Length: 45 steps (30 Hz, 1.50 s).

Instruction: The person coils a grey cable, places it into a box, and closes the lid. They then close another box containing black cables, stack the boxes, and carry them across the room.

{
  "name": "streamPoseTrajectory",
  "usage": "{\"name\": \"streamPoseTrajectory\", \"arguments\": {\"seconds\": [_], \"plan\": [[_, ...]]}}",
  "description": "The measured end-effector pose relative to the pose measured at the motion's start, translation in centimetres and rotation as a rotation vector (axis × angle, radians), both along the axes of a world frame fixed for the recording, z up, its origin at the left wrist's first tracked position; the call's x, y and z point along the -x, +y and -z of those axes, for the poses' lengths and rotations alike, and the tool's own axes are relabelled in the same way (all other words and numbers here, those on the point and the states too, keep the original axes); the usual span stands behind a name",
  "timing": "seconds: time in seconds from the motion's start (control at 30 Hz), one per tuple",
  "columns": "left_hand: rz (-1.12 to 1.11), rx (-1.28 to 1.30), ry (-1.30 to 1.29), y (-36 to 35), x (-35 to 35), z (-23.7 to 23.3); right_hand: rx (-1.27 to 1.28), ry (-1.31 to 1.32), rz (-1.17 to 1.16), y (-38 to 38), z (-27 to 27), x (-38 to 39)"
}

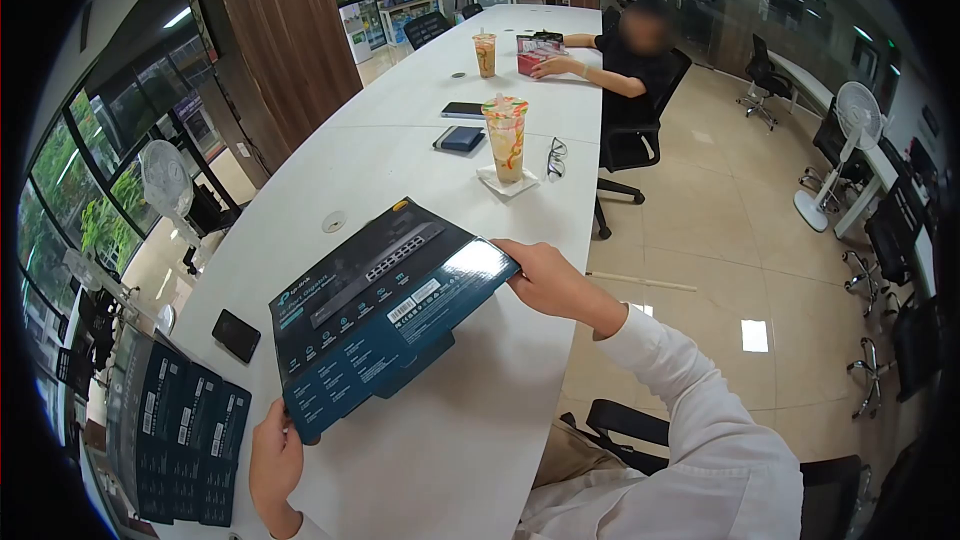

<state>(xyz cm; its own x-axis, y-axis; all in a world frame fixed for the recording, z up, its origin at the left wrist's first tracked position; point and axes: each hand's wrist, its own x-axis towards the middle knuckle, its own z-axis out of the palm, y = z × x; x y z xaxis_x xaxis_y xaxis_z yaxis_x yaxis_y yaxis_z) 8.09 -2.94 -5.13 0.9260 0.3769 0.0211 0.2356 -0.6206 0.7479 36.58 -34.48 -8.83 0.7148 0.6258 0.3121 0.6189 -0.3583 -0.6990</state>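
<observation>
A flat dark teal and black network switch box [375, 305] is held tilted above the white table [470, 450]. A picture of the switch and a barcode label show on its printed faces, and a flap juts out along its lower edge. My left hand [275, 460] grips the near left corner, thumb against the side. My right hand [548, 283] is closed on the right corner. Several similar boxes [185, 440] stand in a row left of my left hand. A black phone [236, 336] lies on the table between them and the held box.
A patterned plastic cup [508, 145] stands on a napkin [506, 186] beside glasses [556, 157]. Behind it lie a dark wallet [459, 139], another phone [465, 110] and a second cup [484, 55]. A person [640, 60] sits at the table's right side, hands at a red box [535, 56].
</observation>
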Motion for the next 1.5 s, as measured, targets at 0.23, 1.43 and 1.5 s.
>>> {"name": "streamPoseTrajectory", "arguments": {"seconds": [0.23, 1.43, 1.5], "plan": [[-0.041, -0.005, -0.012, -1.2, 0.5, 1.3, 0.236, -0.088, 0.016, -0.6, 0.6, -0.1], [-0.138, -0.022, -0.008, -1.4, 2.0, 4.8, 0.267, -0.027, 0.028, -0.9, 3.3, -0.2], [-0.117, 0.075, -0.040, -1.5, 2.0, 4.9, 0.220, -0.031, 0.018, -1.0, 3.6, -0.5]]}}
